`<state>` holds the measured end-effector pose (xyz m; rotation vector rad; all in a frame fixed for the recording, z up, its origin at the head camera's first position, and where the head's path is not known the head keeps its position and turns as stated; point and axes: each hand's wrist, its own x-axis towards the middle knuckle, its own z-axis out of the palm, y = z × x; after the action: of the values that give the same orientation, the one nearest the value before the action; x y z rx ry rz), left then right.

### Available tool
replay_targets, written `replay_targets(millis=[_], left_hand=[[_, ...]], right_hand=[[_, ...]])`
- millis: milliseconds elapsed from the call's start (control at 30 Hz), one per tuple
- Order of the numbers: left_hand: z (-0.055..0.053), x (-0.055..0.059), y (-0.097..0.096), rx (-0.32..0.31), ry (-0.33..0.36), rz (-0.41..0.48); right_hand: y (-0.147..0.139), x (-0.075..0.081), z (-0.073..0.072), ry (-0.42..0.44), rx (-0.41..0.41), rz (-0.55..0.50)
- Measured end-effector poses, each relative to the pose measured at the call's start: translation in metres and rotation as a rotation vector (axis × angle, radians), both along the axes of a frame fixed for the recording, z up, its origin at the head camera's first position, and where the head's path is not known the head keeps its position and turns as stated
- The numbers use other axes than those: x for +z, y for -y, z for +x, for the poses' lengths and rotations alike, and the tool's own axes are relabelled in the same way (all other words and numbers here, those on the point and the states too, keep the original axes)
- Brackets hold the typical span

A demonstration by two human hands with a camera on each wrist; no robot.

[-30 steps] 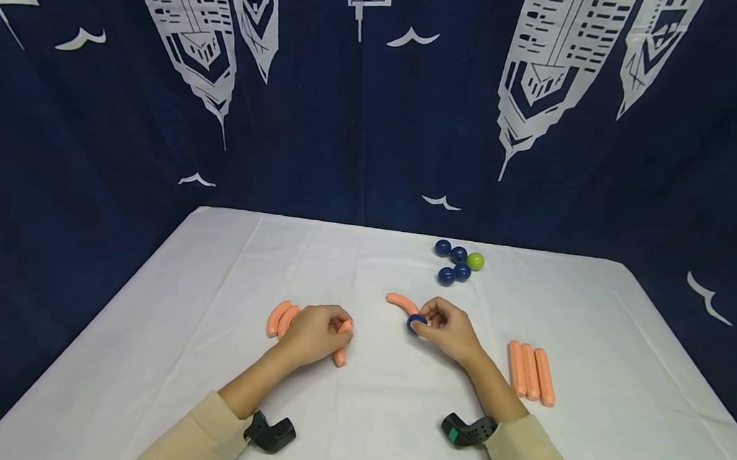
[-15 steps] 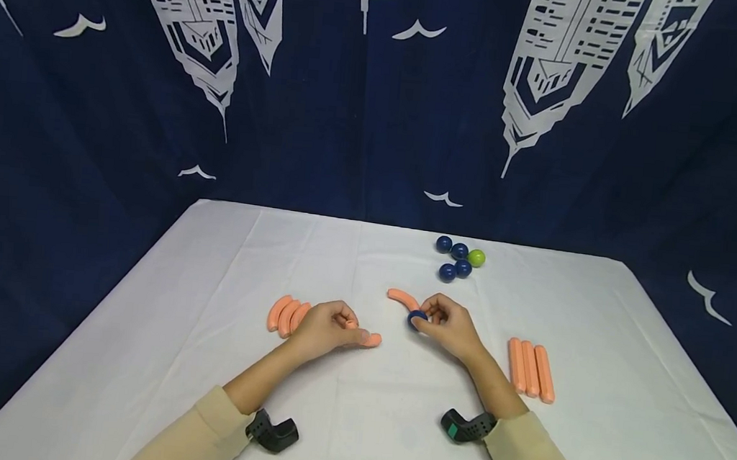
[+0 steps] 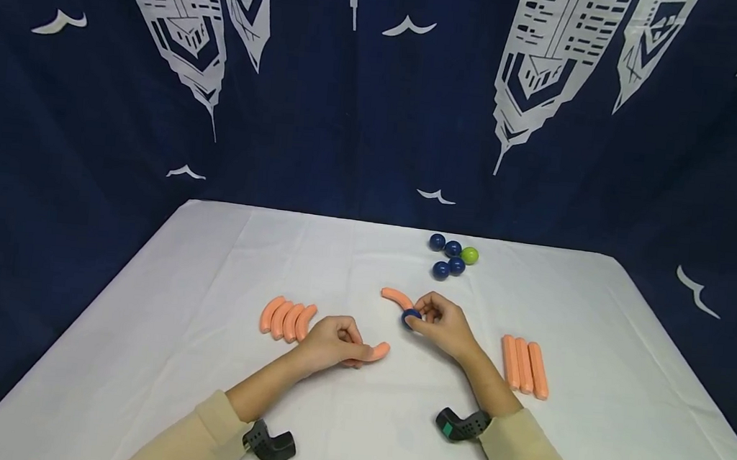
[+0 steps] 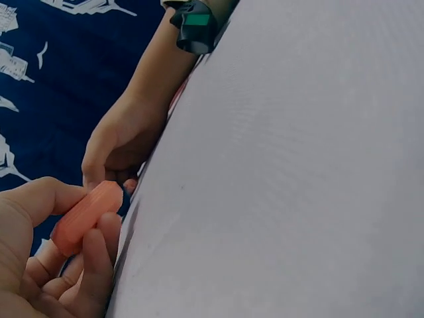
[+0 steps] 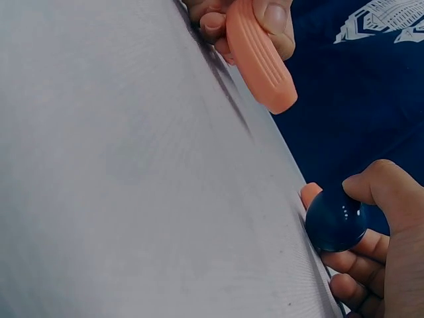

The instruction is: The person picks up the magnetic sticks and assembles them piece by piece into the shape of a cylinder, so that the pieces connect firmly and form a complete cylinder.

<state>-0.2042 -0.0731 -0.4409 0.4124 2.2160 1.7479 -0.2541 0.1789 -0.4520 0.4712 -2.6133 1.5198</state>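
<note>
My left hand [image 3: 337, 341] pinches a curved orange stick [image 3: 380, 351] between thumb and fingers, just above the cloth. Fine ridges run along this stick [image 5: 262, 66] in the right wrist view, and its far end points toward my other hand. With thumb and fingers, my right hand [image 3: 445, 326] grips a glossy dark blue ball [image 5: 334, 222]. Another curved orange stick [image 3: 396, 297] lies beyond the ball, its near end against or very close to it. Whether those two are joined cannot be told.
Several curved orange sticks [image 3: 288, 321] lie side by side left of my left hand. Three straight ones [image 3: 525, 367] lie at the right. Several blue balls [image 3: 453, 249] and one green ball [image 3: 469, 255] sit near the far edge of the white-covered table [image 3: 263, 250].
My left hand has turned the curved stick from pointing toward me to pointing right, and moved slightly right and nearer. It uncovers more of the left row. The right hand keeps hold of the ball.
</note>
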Motion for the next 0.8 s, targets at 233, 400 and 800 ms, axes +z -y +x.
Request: replay_targets(millis=[233,400,800], left_hand=[[-0.01,-0.001,-0.008,-0.035,-0.007,-0.012],[-0.021,0.001,-0.015,-0.037,0.002,-0.016],[-0.031,-0.002,-0.026,-0.047,0.027,0.065]], right_hand=[[0.003,0.005,0.002,0.013,-0.01,0.009],[0.011,0.029,0.016,0.004,0.004,0.017],[0.014,0.042,0.025,0.008,0.023,0.023]])
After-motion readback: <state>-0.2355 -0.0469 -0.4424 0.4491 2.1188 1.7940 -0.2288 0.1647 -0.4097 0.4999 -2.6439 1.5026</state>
